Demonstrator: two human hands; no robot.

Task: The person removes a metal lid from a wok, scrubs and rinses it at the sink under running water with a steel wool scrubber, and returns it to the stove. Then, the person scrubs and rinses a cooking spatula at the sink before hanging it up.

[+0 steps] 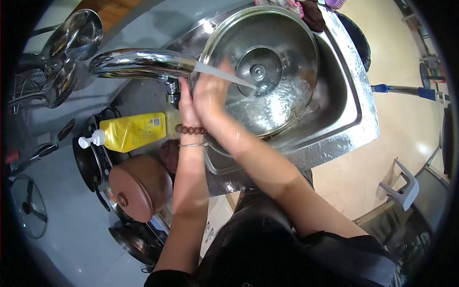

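Both of my hands are together beside the running tap (pixel 143 62), over the sink's left side. My right hand (pixel 210 93) lies against my left hand, its fingers stretched out and blurred by motion. My left hand (pixel 187 105) has its thumb extended; the right hand covers most of its other fingers. Neither hand shows anything in it. Brown beads (pixel 190 129) and a thin bangle (pixel 191 145) circle my left wrist. Water streams past the hands onto a large round metal lid (pixel 287 48) with a central knob, lying in the sink (pixel 342 103).
Left of the sink stand a yellow pump bottle (pixel 136 131) and a brown lidded pot (pixel 138 186). Ladles and other utensils (pixel 71 38) hang at the upper left. Cloths (pixel 313 16) rest on the far rim. A blue-handled pole (pixel 406 91) and grey stool (pixel 404 189) are on the right.
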